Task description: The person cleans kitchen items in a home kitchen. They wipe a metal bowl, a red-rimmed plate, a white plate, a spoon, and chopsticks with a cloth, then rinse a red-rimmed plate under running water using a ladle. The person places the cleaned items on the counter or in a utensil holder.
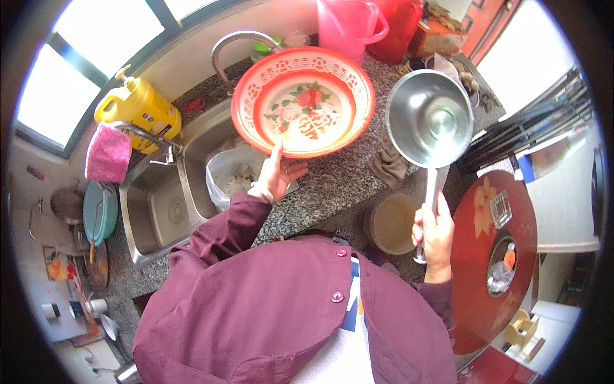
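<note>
My right hand [434, 230] grips the handle of a metal water ladle [429, 117], whose round bowl faces up beside the basin. A red-rimmed enamel basin [307, 103] with a floral pattern stands at the counter's sink side. My left hand [280, 175] is at the basin's near rim, thumb up against it and fingers spread below; whether it bears any of the basin's weight I cannot tell. Under and left of the basin, a white plastic bag [223, 175] with scraps sits in the right sink bowl. A brown cloth [388, 163] lies on the counter between basin and ladle.
The double steel sink [156, 211] is at left, with a yellow pump jug [144, 108] and a pink cloth [109, 152] behind. A pink pitcher [343, 31] stands beyond the basin. A round bucket [394, 223] is below the counter edge, and a red round table [472, 288] at right.
</note>
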A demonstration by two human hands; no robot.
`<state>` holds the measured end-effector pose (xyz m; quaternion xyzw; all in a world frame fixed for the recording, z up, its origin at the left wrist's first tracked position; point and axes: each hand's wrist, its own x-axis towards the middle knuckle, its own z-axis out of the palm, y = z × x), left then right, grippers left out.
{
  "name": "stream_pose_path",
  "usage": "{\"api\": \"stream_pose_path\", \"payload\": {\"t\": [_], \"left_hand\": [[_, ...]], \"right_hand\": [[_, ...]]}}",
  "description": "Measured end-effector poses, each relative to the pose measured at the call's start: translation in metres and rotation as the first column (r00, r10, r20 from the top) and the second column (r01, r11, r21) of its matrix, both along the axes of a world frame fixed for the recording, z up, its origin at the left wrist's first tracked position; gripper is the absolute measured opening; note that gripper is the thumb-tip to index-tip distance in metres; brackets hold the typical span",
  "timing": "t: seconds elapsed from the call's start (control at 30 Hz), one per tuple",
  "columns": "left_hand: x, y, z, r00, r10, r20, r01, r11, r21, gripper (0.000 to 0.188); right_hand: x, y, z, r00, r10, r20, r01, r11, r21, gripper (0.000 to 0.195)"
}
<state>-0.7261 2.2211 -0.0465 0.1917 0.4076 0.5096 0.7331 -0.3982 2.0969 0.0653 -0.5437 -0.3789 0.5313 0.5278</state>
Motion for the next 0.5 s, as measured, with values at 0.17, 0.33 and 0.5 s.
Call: {"api": "stream_pose_path", "payload": {"t": [0.17, 0.33, 0.5], "left_hand": [[-0.014, 0.024, 0.000, 0.986, 0.144, 0.088, -0.139, 0.988, -0.062, 0.040], [-0.017, 0.023, -0.021, 0.974, 0.197, 0.116, -0.186, 0.978, -0.094, 0.032], [-0.030, 0.022, -0.033, 0.977, 0.190, 0.099, -0.184, 0.981, -0.061, 0.029]], "right_hand": [[-0.051, 0.062, 0.014, 0.923, 0.242, 0.299, -0.262, 0.965, 0.029, 0.055], [-0.070, 0.114, -0.018, 0.632, 0.175, 0.755, -0.441, 0.882, 0.165, 0.054], [-0.074, 0.132, -0.032, 0.334, 0.033, 0.942, -0.631, 0.750, 0.198, 0.051]]}}
